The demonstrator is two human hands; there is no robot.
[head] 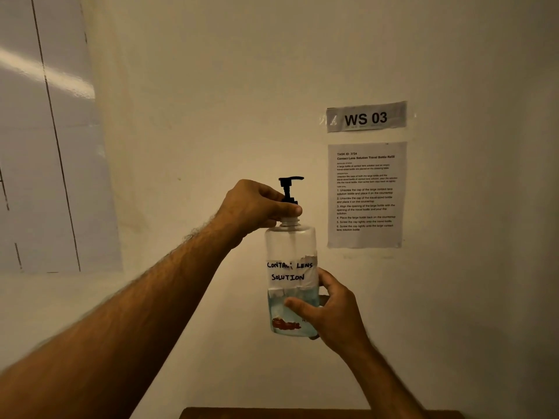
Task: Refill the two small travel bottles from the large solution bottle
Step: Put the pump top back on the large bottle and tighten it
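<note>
The large solution bottle (pixel 291 252) is clear plastic with a white handwritten label reading "contact lens solution" and pale blue liquid in its lower third. It is held upright in the air in front of the wall. My right hand (pixel 332 313) grips its lower body. My left hand (pixel 257 208) is closed around the collar of the black pump cap (pixel 289 184) at the neck; the bottle's threaded neck shows just below my fingers. The two small travel bottles are not in view.
A "WS 03" sign (pixel 366 117) and a printed instruction sheet (pixel 366 195) are taped to the beige wall behind the bottle. A glossy white panel (pixel 51 146) covers the wall at left. A brown wooden edge (pixel 302 413) shows at the bottom.
</note>
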